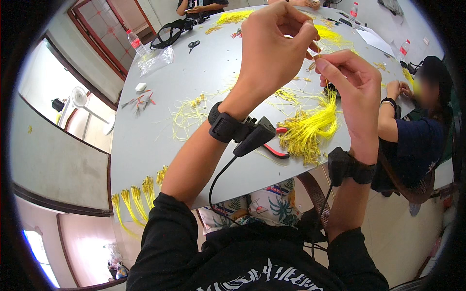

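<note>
My left hand (279, 46) is raised over the table, its thumb and fingers pinched together; what lies between them is mostly hidden. Close beside it, my right hand (352, 80) pinches a small gold-coloured piece with a loop (311, 66) between thumb and forefinger. Below the hands lies a thick bundle of bright yellow cords (313, 126) with gold-coloured ends. Partly under that bundle is a pair of pliers (276, 152) with red and black handles. Loose yellow cords (187, 119) are spread left of my left forearm.
Several tied yellow bunches (137, 200) line the near left edge of the grey table (145, 169). Red-tipped tools (141, 101), scissors (193, 45), a plastic bag (156, 60) and a bottle (136, 42) lie or stand farther left. A co-worker (412, 131) sits at the right.
</note>
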Demonstrator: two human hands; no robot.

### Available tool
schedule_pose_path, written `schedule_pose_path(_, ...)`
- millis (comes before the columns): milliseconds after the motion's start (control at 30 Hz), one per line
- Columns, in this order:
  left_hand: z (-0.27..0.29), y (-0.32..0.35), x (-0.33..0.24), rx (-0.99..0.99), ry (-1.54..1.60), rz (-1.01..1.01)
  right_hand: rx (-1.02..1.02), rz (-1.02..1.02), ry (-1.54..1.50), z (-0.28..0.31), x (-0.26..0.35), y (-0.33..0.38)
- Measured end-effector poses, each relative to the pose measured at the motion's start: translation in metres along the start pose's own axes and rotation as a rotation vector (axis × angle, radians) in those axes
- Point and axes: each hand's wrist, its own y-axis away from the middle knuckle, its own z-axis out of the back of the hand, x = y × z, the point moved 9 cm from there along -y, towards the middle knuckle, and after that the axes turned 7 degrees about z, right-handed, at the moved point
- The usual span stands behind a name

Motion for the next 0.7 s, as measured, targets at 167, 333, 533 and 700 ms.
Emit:
schedule_pose_path(167,-0.009,-0.006,0.045,0.119,0.301,0.366,0.034,-0.029,0.027,0.004,-0.004,0.0)
schedule_pose_path(333,-0.004,-0.008,0.054,0.146,0.446,0.251,0.046,-0.038,0.077,0.003,-0.007,0.001)
schedule_pose_path(533,-0.019,0.003,0.062,0.37,0.88,0.449,0.081,-0.128,0.091,-0.001,-0.016,0.003)
schedule_pose_path(700,-0.017,0.006,0.063,0.394,0.939,0.589,0.1,-0.185,0.051,0.006,-0.014,0.002)
